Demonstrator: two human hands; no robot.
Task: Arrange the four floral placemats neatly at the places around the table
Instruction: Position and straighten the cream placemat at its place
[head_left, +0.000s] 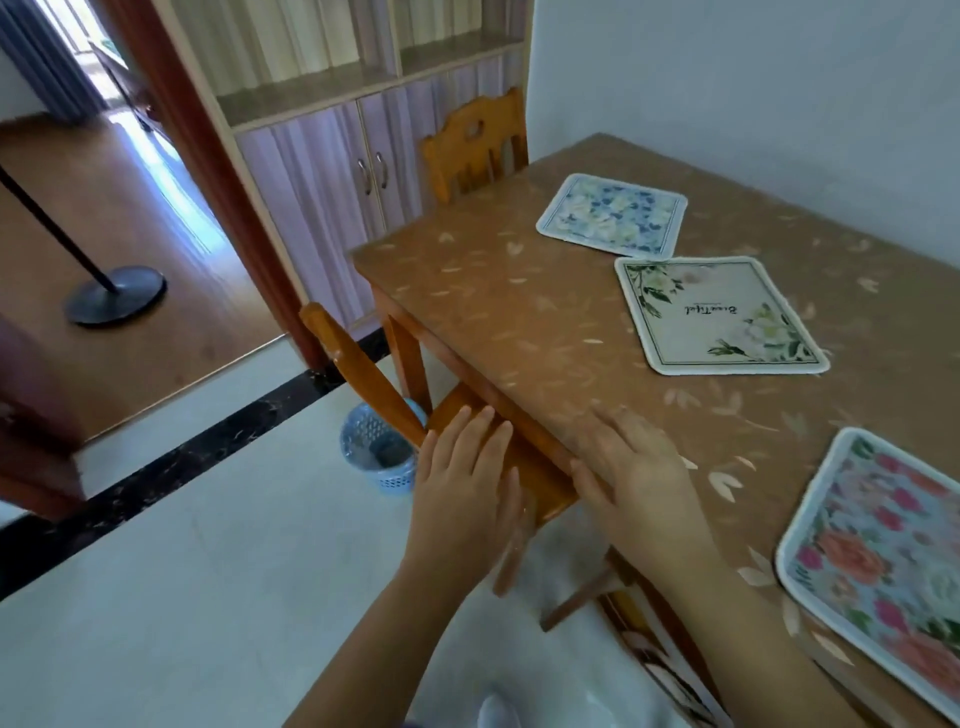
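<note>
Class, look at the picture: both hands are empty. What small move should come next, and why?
Probably reach the right hand, open at the edge of the table, to the cream placemat and slide it toward this side: it lies askew, corner to corner with the blue placemat.

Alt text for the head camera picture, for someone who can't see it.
A person's left hand is over the seat of a wooden chair at a table, the right hand at the table's edge, both open. Three floral placemats lie on top: blue placemat farthest, white placemat between, pink placemat nearest.
</note>
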